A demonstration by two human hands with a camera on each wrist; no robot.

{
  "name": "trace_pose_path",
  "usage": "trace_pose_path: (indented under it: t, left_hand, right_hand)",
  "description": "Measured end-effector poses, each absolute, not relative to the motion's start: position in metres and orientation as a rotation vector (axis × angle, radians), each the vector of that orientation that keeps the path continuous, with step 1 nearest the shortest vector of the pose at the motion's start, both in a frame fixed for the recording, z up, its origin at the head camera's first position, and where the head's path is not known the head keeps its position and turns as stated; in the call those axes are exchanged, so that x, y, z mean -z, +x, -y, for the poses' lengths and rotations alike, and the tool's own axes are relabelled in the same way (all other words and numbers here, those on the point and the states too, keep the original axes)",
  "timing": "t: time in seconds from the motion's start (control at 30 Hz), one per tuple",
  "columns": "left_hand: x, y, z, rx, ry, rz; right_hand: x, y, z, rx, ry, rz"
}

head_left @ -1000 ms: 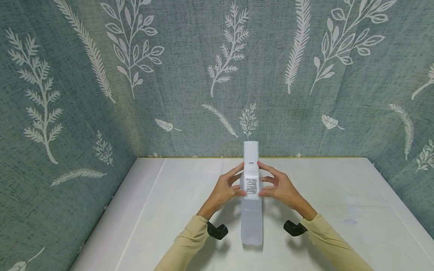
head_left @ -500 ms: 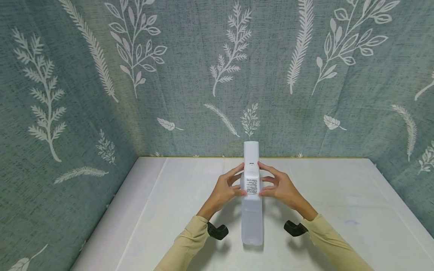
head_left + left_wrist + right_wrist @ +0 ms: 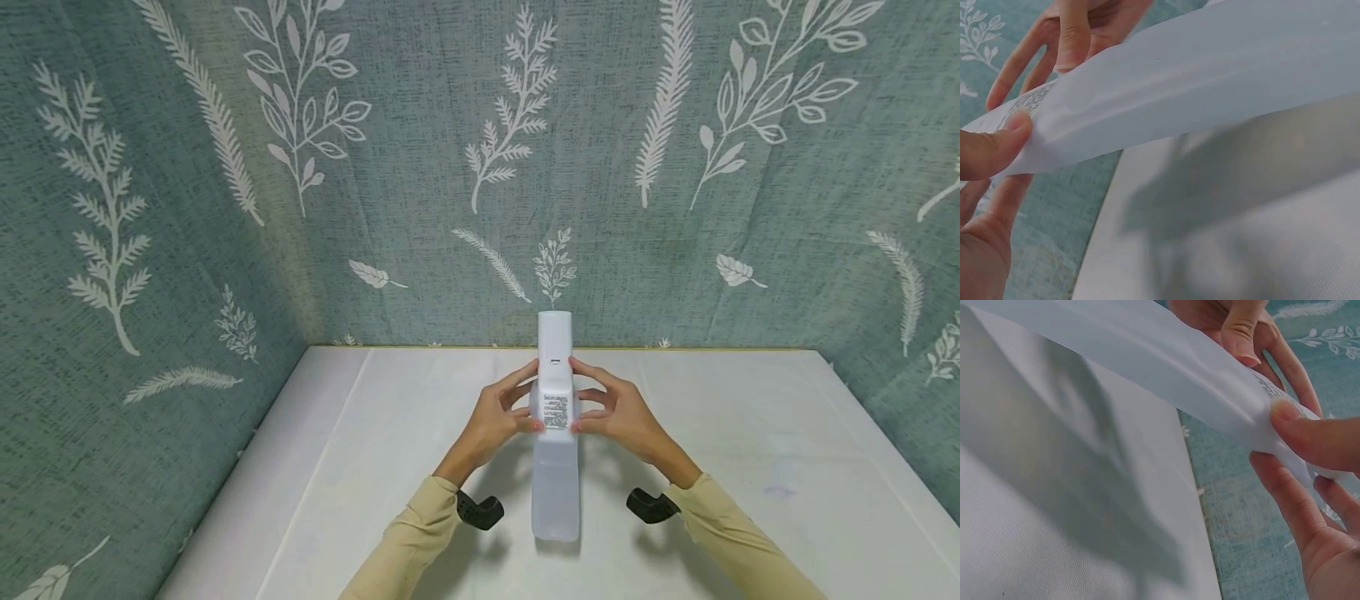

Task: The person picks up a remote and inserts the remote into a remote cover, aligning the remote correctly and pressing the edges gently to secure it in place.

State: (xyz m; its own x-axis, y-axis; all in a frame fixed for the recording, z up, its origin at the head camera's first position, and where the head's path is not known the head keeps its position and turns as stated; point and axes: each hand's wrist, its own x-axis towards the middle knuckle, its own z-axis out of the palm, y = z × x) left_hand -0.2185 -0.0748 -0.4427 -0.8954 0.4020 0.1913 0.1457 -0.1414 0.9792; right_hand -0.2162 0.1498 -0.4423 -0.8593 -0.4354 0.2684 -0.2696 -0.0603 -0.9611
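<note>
A long, narrow white plastic device (image 3: 556,483) is held up lengthwise over the table by both hands. Its far part is opaque, with a small dark slot and a printed label (image 3: 556,412); its near part looks smooth and milky. My left hand (image 3: 491,425) grips the left edge beside the label, thumb on the upper face and fingers at the side and beneath. Opposite it, my right hand (image 3: 622,421) grips the right edge in the same way. In the left wrist view, the thumb (image 3: 1007,145) presses beside the print. The device's exact kind cannot be told.
A white table (image 3: 375,467) lies under the hands and carries the device's shadow. Green leaf-patterned cloth (image 3: 420,167) stands behind the table and along both sides. A black wrist mount (image 3: 480,510) sticks out from each sleeve.
Both hands keep their grip and the device stays almost in place. The background has shifted slightly to the right with the head view.
</note>
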Motion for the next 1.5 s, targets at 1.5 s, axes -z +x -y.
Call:
trace_pose_path:
  t: [1.5]
  left_hand:
    - [0.4385,-0.2155,0.0757,-2.196,0.538,-1.925]
  right_hand:
    - [0.438,-0.2123,-0.1471,2.066,-0.718,-2.129]
